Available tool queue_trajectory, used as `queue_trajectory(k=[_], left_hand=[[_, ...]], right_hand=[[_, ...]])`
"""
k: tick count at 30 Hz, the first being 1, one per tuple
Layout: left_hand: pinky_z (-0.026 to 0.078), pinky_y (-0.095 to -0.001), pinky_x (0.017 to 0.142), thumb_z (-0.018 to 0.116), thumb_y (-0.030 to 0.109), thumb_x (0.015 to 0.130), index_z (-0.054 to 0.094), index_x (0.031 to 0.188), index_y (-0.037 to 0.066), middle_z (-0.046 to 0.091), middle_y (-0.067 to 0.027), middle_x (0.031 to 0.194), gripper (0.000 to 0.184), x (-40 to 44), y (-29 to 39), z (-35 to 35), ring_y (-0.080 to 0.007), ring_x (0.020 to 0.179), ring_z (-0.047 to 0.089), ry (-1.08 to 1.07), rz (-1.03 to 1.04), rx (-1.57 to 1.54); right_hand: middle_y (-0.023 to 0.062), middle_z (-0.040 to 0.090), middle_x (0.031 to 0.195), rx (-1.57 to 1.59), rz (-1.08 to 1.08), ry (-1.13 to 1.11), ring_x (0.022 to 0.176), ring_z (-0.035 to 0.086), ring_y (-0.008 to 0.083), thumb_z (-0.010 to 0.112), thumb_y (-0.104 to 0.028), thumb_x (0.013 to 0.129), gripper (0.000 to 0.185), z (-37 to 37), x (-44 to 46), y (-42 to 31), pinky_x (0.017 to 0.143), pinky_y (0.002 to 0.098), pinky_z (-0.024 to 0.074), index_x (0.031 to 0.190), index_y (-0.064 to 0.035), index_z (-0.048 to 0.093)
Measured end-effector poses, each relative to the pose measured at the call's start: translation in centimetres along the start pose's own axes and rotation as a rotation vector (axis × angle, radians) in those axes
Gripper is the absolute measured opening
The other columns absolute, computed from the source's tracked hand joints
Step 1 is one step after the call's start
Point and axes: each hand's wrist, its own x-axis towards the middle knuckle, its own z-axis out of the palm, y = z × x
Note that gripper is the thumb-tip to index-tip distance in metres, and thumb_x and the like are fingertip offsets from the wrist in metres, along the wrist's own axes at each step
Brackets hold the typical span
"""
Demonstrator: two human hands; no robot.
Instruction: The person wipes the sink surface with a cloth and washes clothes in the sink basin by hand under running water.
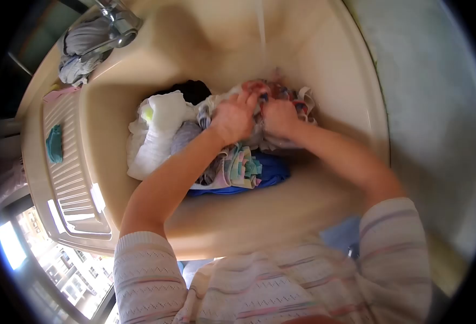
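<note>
Red-patterned cloth (285,93) bunches in your clenched right hand (279,117), beside your left hand (233,119), its grip unclear; you're likely rubbing; turning it needs firm hold.

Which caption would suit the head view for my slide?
Left hand and right hand on clothes in a sink, water running.

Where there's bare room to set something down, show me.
Free: ribbed board, between teal item and basin; the basin between blue cloth and near rim. Crowded: mid-basin, laundry under left hand and right hand; beside tap, grey cloth.
</note>
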Motion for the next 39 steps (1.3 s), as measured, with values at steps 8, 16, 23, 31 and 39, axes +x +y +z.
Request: queue_trajectory(k=[8, 16, 23, 31, 39], left_hand=[[0.046, -0.0464, 0.076, 0.052, 0.02, 0.074, 0.046, 0.114, 0.016, 0.057, -0.0206, 0.101, 0.04, 9.9, -6.1, 1.7, -0.0377, 0.086, 0.058, -0.025, -0.523, -0.103], [0.038, -0.0425, 0.092, 0.059, 0.049, 0.074, 0.038, 0.129, 0.011, 0.045, -0.0231, 0.122, 0.071, 6.1, -5.1, -6.1, -0.0365, 0.112, 0.045, -0.061, -0.365, -0.178], [0.039, -0.04, 0.092, 0.07, 0.037, 0.067, 0.051, 0.117, 0.01, 0.049, -0.0204, 0.119, 0.06, -8.3, -2.1, -8.7, -0.0352, 0.11, 0.046, -0.269, -0.133, 0.055], [0.046, -0.0419, 0.08, 0.066, 0.031, 0.066, 0.058, 0.104, 0.009, 0.058, -0.0175, 0.107, 0.045, 4.7, -0.4, -14.5, -0.032, 0.096, 0.057, 0.271, -0.386, -0.416], [0.031, -0.0537, 0.094, 0.058, 0.048, 0.073, 0.026, 0.135, 0.017, 0.024, -0.0205, 0.138, 0.076, 2.6, -4.1, 0.8, -0.0453, 0.118, 0.034, -0.017, -0.396, 0.116]], right_hand=[[0.0197, 0.061, 0.09, 0.042, 0.246, 0.104, 0.078, 0.062, 0.032, 0.047, -0.026, 0.082, 0.027, 2.3, 12.1, 6.5, 0.066, 0.0417, 0.0491, 0.091, -0.0031, 0.059], [0.0228, 0.059, 0.098, 0.5, 0.182, 0.611, 0.095, 0.056, 0.036, 0.047, -0.042, 0.08, 0.041, 14.4, 24.3, 17.4, 0.079, 0.0436, 0.0445, 0.096, -0.0073, 0.062], [0.0191, 0.059, 0.1, 0.077, 0.276, 0.002, 0.094, 0.058, 0.033, 0.048, -0.044, 0.081, 0.042, -0.6, 11.9, 4.5, 0.08, 0.0418, 0.044, 0.099, -0.0071, 0.056], [0.0204, 0.06, 0.098, 0.282, 0.246, -0.175, 0.095, 0.058, 0.0327, 0.054, -0.039, 0.078, 0.044, -2.2, 4.8, 5.5, 0.083, 0.0407, 0.0443, 0.106, -0.0054, 0.056], [0.0131, 0.021, 0.142, -0.132, 0.217, 0.035, 0.129, 0.021, 0.0374, 0.051, -0.052, 0.079, 0.073, -0.6, 2.3, 0.6, 0.095, 0.0649, 0.0192, 0.137, -0.0158, 0.024]])
